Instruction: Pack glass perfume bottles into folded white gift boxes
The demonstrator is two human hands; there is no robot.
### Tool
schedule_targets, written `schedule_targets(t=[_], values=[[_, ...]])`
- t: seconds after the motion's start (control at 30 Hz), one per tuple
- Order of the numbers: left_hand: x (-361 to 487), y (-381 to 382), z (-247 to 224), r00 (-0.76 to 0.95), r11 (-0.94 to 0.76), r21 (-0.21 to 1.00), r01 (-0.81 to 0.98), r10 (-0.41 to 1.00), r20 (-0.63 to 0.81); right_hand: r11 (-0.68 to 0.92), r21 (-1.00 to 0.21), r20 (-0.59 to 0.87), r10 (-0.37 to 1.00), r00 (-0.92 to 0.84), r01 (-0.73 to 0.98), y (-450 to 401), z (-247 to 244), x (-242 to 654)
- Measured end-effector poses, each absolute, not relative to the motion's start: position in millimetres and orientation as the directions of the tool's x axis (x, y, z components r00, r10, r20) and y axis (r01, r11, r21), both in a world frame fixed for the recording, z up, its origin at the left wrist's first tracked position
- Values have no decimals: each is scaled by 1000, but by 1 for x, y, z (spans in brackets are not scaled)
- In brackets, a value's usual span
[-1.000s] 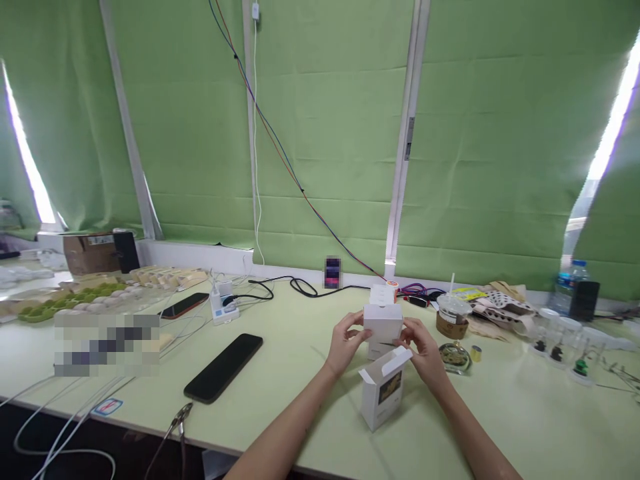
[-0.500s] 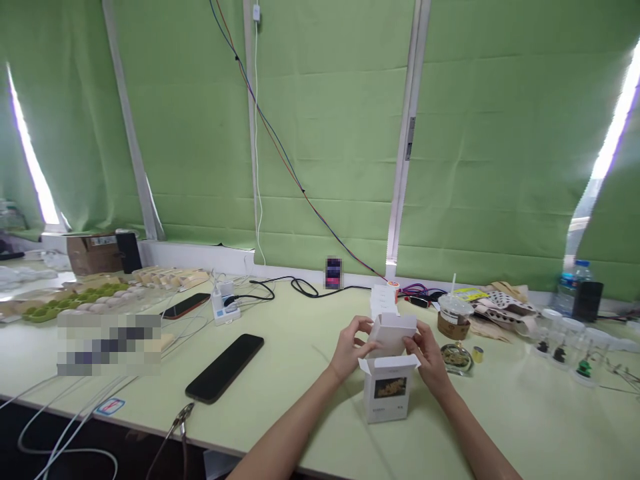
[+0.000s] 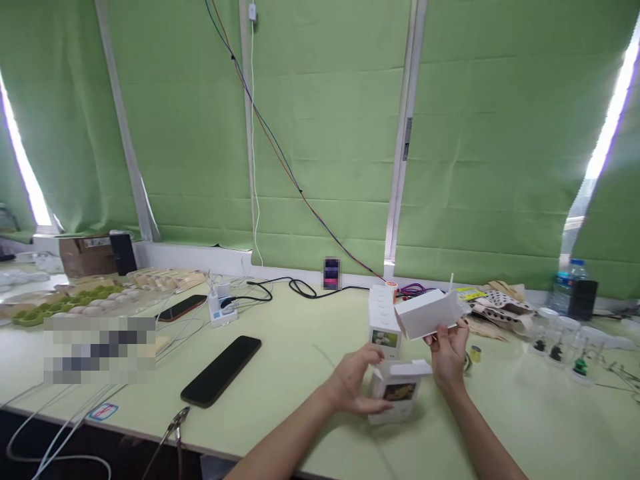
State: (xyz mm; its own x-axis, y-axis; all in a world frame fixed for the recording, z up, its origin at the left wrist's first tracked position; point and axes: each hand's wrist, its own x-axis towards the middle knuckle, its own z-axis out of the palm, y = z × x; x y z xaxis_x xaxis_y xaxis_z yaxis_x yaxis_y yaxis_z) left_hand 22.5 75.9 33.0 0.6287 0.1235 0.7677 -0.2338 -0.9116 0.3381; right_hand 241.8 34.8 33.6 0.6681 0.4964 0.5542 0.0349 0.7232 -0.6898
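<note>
My left hand [image 3: 353, 385] is closed around the side of a small white cardboard box [image 3: 395, 412] with a dark picture of something yellow on its front. Its thumb lies across the front, and the box's top flaps stand open. My right hand [image 3: 449, 350] grips a second white cardboard piece [image 3: 427, 315], plain and tilted, which looks like an inner box or sleeve. Between and behind my hands stands a row of white boxes [image 3: 384, 320], the nearest bearing a picture of white flowers.
A black phone [image 3: 221, 371] and pliers [image 3: 176, 421] lie to the left, with a power strip [image 3: 221, 307] and cables behind. To the right are a small yellow-topped container [image 3: 475, 353], clear jars [image 3: 580, 357] and a bottle [image 3: 577, 277]. An egg tray [image 3: 65, 303] sits far left.
My right hand has lifted the plain white piece up and to the right, away from the pictured box. My left hand has come down from that piece onto the pictured box.
</note>
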Motion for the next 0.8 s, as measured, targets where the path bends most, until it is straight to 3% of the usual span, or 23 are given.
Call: schedule_targets(t=[0.2, 0.43, 0.57, 0.8], values=[[30, 66, 28, 722, -968, 228, -107, 82, 687, 710, -703, 519, 538, 665, -25, 33, 37, 242], [31, 66, 26, 725, -980, 185, 71, 178, 665, 665, -747, 496, 578, 648, -21, 30, 35, 252], [31, 67, 29, 674, -958, 271, 94, 261, 691, 619, -782, 535, 607, 587, 73, 26, 33, 251], [32, 72, 22, 587, -940, 255, 226, 341, 734, 548, -770, 633, 599, 490, 326, 26, 26, 250]])
